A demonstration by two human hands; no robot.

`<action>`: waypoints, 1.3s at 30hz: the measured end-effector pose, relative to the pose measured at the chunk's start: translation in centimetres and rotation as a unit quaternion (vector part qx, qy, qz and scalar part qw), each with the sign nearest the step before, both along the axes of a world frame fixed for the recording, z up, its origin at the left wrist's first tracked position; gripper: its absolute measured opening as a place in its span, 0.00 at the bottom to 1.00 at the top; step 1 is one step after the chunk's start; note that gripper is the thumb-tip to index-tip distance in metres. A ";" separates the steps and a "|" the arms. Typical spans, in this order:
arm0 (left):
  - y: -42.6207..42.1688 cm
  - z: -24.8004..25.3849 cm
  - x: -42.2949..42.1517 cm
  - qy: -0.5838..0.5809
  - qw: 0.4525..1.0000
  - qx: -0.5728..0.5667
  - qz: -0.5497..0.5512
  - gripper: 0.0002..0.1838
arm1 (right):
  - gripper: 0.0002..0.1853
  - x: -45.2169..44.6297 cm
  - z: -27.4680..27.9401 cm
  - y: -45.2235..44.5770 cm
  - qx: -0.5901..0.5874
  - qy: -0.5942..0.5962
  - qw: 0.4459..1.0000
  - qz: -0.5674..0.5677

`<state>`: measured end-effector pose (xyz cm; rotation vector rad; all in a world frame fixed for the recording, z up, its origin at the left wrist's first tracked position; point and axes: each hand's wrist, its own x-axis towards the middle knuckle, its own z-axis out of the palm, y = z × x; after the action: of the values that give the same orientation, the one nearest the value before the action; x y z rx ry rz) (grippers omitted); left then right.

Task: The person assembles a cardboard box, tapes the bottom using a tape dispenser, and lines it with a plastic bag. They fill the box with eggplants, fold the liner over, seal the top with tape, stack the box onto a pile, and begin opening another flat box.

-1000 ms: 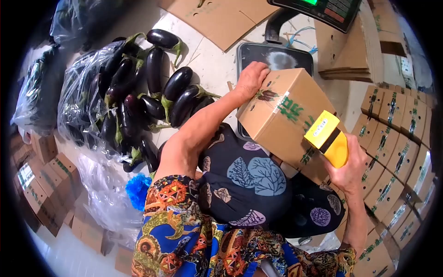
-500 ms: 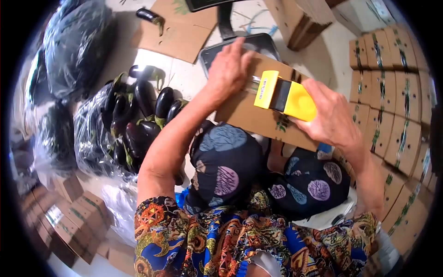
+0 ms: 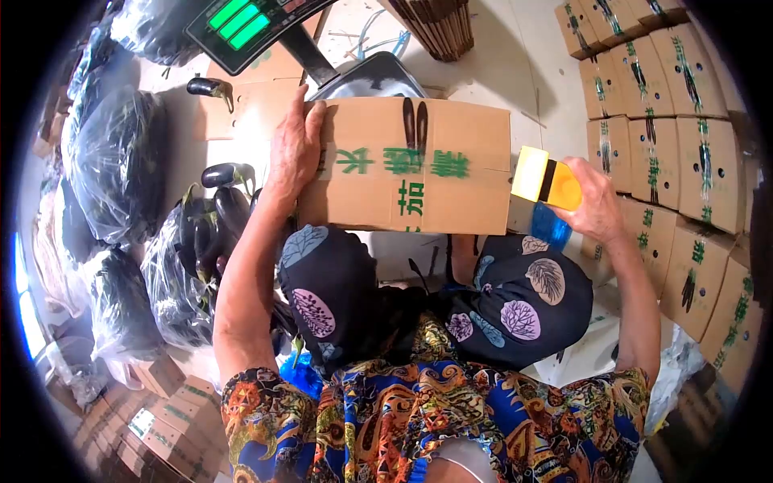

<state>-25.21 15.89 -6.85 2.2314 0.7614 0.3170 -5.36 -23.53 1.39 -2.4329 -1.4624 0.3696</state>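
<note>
A closed cardboard box (image 3: 362,197) with green printing and a dark eggplant picture lies across, just beyond my knees. My left hand (image 3: 296,149) grips its left end, fingers reaching along the side. In my right hand (image 3: 596,201) is a yellow tape dispenser (image 3: 561,185) with a dark band, held just off the box's right end. Past the box stands a weighing scale, its tray (image 3: 394,72) partly hidden behind the box and its display (image 3: 241,28) lit green.
Loose eggplants (image 3: 205,233) spill from a plastic bag at left, below larger filled bags (image 3: 117,161). One eggplant (image 3: 209,86) lies on flat cardboard. Taped boxes (image 3: 644,145) are stacked at right, and more boxes (image 3: 173,423) stand at lower left.
The box has turned, its printed face now showing. My right hand has moved the tape dispenser from over the box to beyond its right end. My left hand has shifted to the left end.
</note>
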 end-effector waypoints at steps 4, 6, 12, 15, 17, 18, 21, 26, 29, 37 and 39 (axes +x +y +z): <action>-0.2 0.9 0.1 0.001 1.000 -0.010 -0.003 0.27 | 0.32 0.5 -1.5 0.2 0.012 0.007 1.000 0.007; -0.2 1.1 0.1 0.008 1.000 -0.008 -0.004 0.27 | 0.33 0.7 -2.2 0.3 0.009 0.012 1.000 0.011; 1.9 0.0 -0.7 0.020 0.999 0.025 -0.009 0.26 | 0.39 -1.5 -6.2 0.1 0.059 0.085 0.994 -0.038; 3.9 0.3 -1.0 0.035 0.998 0.054 0.009 0.28 | 0.41 -4.2 -9.9 1.5 0.107 0.176 0.975 -0.080; 5.1 0.3 -1.7 0.035 0.999 0.013 0.020 0.30 | 0.40 -4.5 -12.3 2.3 0.178 0.184 0.966 -0.047; 5.7 0.4 -1.9 0.051 0.999 -0.002 0.010 0.31 | 0.40 -4.3 -12.5 2.7 0.182 0.198 0.962 -0.043; 5.9 0.6 -1.6 0.071 0.997 -0.010 0.005 0.31 | 0.36 -3.5 -13.7 2.1 0.171 0.201 0.964 -0.043; 5.4 0.7 -1.5 0.040 0.999 -0.019 -0.001 0.30 | 0.32 -2.2 -18.6 -4.5 -0.003 0.107 0.988 -0.113; 5.7 0.1 -1.7 0.032 0.995 -0.096 0.017 0.30 | 0.31 -2.1 -17.5 -6.5 -0.070 0.073 0.989 -0.103; 5.6 0.6 -1.5 0.055 0.989 -0.135 0.011 0.31 | 0.23 -4.4 -12.5 0.7 -0.234 -0.123 0.963 0.046; 5.1 0.3 -1.3 0.023 0.989 -0.141 0.024 0.30 | 0.13 -4.9 -12.3 4.6 -0.282 -0.228 0.913 0.186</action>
<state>-26.55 20.95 -6.51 1.9612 0.8318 0.1685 -10.24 -18.96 -10.90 -2.7965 -2.3134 0.3534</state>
